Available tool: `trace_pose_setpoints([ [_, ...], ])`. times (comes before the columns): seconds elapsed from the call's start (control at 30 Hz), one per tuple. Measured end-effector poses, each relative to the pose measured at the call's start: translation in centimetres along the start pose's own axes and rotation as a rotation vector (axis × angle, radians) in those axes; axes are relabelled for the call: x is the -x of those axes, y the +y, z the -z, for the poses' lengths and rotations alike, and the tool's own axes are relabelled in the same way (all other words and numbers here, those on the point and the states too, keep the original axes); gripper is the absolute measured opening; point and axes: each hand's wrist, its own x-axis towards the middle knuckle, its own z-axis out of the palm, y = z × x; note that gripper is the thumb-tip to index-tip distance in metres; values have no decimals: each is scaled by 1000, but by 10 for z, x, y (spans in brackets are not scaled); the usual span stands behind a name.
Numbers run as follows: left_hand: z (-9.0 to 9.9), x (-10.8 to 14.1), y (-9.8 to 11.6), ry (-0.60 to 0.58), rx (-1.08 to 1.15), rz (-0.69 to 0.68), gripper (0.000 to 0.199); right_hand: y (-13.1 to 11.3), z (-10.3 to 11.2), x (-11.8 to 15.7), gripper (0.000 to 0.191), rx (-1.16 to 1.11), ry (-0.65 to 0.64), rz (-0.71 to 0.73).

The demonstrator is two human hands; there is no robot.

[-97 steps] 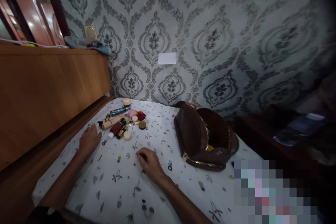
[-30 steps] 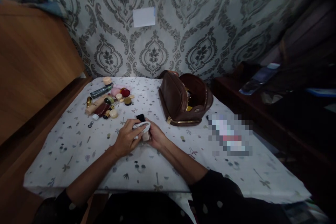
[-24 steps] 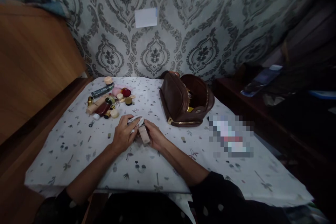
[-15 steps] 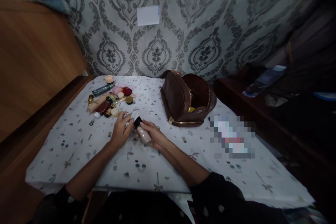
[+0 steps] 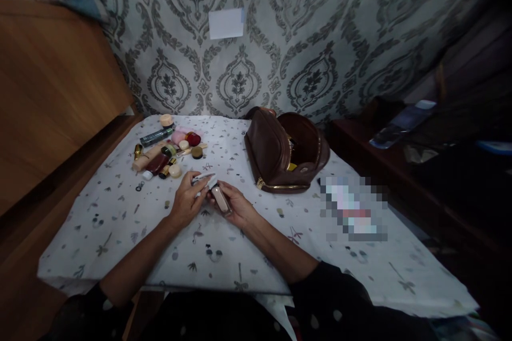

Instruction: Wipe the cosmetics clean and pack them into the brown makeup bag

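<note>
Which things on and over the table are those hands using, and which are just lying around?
Being used:
left hand, holding a white cloth or tissue
right hand, holding a beige bottle

Just lying around:
open brown bag
dark red bottle
clear tube
peach-lidded jar

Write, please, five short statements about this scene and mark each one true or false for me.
1. The right hand holds a small bottle. True.
2. The left hand lies flat on the tablecloth. False: it holds a white cloth or tissue by the small bottle.
3. In the view, the cosmetics lie left of the brown bag. True.
4. The brown bag is zipped fully shut. False: it gapes open.
5. A white rectangle shows against the patterned wall. True.
</note>
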Motion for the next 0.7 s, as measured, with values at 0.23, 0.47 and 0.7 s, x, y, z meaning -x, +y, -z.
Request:
trace_pose_setpoints([
  [0.23,-1,4,5,-4,-6,-70,34,-7,-10,8,11,-32,-47,-31],
  [0.47,5,-3,1,47,5,63,29,-2,-5,9,22,88,-82,-19],
  [0.7,2,-3,1,70,9,99,26,0,-4,7,25,51,-126,-8],
])
